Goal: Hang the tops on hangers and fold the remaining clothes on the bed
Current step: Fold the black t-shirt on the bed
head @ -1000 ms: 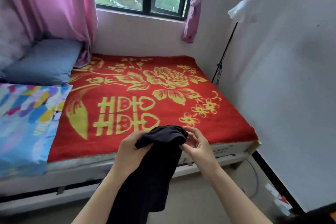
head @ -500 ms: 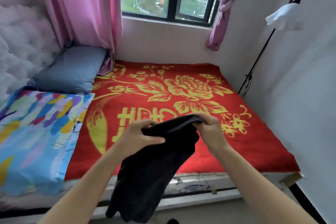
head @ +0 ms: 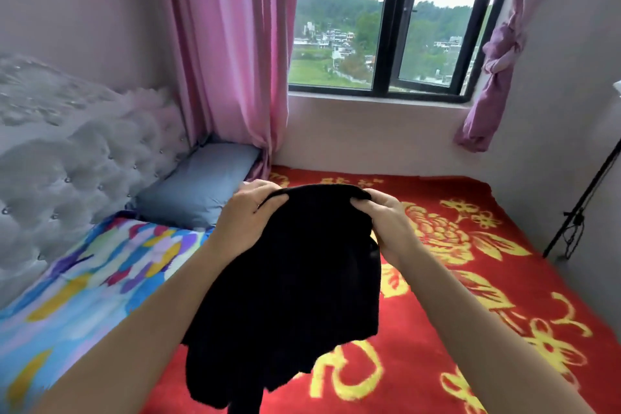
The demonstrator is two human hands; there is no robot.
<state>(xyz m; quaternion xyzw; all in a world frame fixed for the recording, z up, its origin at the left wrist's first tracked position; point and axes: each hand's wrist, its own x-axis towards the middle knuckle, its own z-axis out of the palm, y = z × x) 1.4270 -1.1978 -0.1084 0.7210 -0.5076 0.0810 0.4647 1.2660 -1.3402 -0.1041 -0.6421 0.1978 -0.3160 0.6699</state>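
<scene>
A black garment [head: 289,279] hangs in front of me above the bed [head: 470,312], which is covered by a red blanket with gold flowers. My left hand [head: 248,215] grips the garment's top edge on the left, thumb over the cloth. At the right end of the same edge my right hand [head: 383,222] grips it with curled fingers. The cloth droops in loose folds between my forearms, and its lower end runs out of view at the bottom. No hanger is in view.
A blue-grey pillow [head: 198,185] and a multicoloured sheet [head: 94,279] lie at the left by the tufted headboard [head: 67,161]. Pink curtains [head: 232,60] flank the window [head: 386,27]. A black lamp stand [head: 581,208] leans at the right wall.
Both hands have lifted the black garment higher and spread its top edge wider. I have come closer over the bed, and my view has tilted up toward the window.
</scene>
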